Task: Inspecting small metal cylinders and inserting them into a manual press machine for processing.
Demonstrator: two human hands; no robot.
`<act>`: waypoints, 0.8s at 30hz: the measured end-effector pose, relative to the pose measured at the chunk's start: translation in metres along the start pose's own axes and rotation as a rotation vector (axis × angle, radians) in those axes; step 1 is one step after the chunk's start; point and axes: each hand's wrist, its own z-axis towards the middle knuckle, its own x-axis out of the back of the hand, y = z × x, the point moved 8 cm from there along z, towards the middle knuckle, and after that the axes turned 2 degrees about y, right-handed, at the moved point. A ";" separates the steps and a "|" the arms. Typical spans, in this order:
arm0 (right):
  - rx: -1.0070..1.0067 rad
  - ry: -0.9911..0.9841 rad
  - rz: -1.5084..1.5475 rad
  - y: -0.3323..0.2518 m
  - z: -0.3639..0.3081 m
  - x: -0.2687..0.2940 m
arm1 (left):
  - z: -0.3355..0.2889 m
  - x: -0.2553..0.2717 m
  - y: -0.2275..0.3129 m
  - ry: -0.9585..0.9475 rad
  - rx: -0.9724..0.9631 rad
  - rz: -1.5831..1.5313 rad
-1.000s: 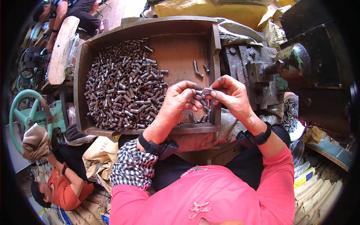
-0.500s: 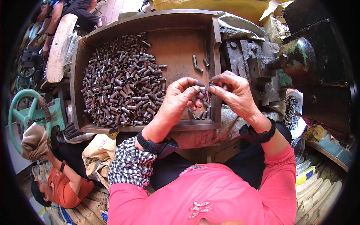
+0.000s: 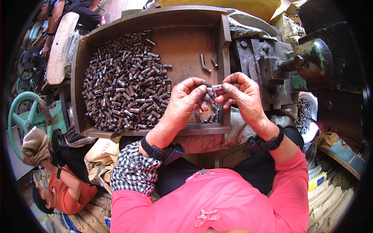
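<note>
Over the right side of a brown metal tray (image 3: 163,131), my two hands meet with fingertips nearly touching. My right hand (image 3: 243,93) pinches a short shiny metal tube (image 3: 217,87) between thumb and fingers. My left hand (image 3: 188,99) is closed in a pinch at the tube's left end, on a small metal piece (image 3: 210,90); whether this is a separate tube is hard to tell. Below the fingers, several short tubes (image 3: 208,119) lie in the tray's near right corner. A large heap of similar dark tubes (image 3: 128,85) fills its left part.
Beyond my hands lie two or three loose tubes (image 3: 204,64). At the right stands a dark machine (image 3: 279,66), with a white container (image 3: 309,134) of metal pieces below it. On the left are a green handwheel (image 3: 27,124) and a co-worker in orange (image 3: 74,190).
My right hand has turned slightly, and the shiny tube now shows lengthwise between its fingertips. My left hand stays in nearly the same place. The view has shifted a little.
</note>
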 end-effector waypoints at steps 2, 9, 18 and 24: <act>-0.037 0.004 0.010 0.003 -0.001 0.001 | 0.000 0.000 0.000 0.010 -0.004 0.009; -0.043 -0.005 0.016 0.006 -0.004 -0.001 | 0.000 0.002 -0.001 0.045 -0.010 0.002; -0.103 -0.048 0.106 0.007 -0.007 -0.005 | 0.002 0.002 -0.006 0.045 -0.005 0.006; -0.040 -0.024 0.029 -0.001 -0.010 -0.004 | -0.005 -0.010 -0.005 -0.018 0.004 0.002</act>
